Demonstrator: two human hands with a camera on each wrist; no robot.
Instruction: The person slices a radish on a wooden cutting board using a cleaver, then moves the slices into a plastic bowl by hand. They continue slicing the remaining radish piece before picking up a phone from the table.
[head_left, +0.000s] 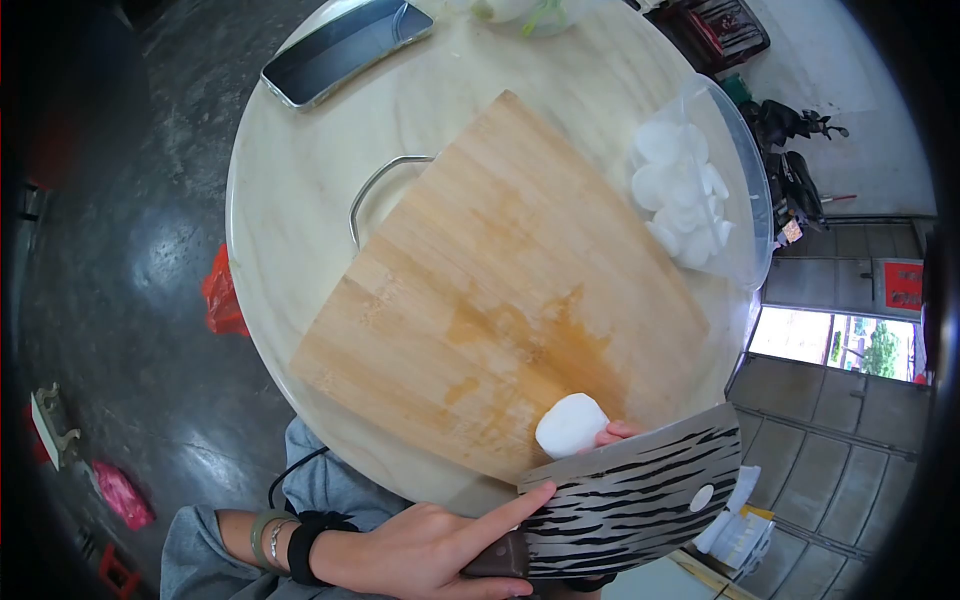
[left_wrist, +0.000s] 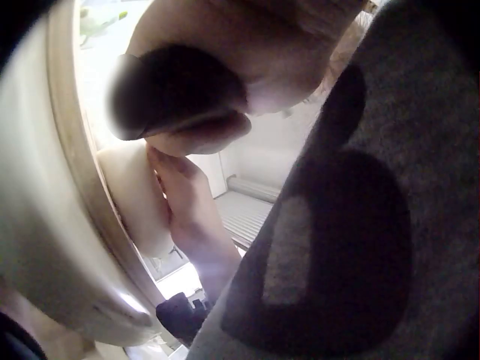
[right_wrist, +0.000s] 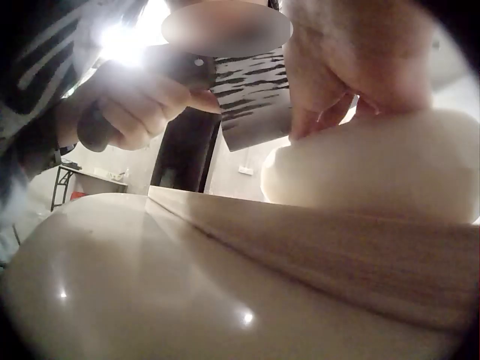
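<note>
My left hand [head_left: 420,545] grips the dark handle of a cleaver [head_left: 630,500], one finger stretched out against the blade. Black stripes run across the blade, which has a hole near its far end. In the head view the cleaver hides most of my right hand, leaving only its fingertips [head_left: 622,430] showing. A peeled white radish piece [head_left: 572,425] lies at the near edge of the wooden cutting board [head_left: 480,210]. From the right wrist, my right hand [right_wrist: 360,60] shows above the radish, its bent fingers holding it from on top. Wet orange-brown stains mark the board.
White slices [head_left: 680,190] fill part of a clear plastic container [head_left: 750,170] right of the board. A phone [head_left: 345,50] lies at the far left of the round table [head_left: 290,210]. A metal handle [head_left: 375,190] sticks out beside the board's left edge.
</note>
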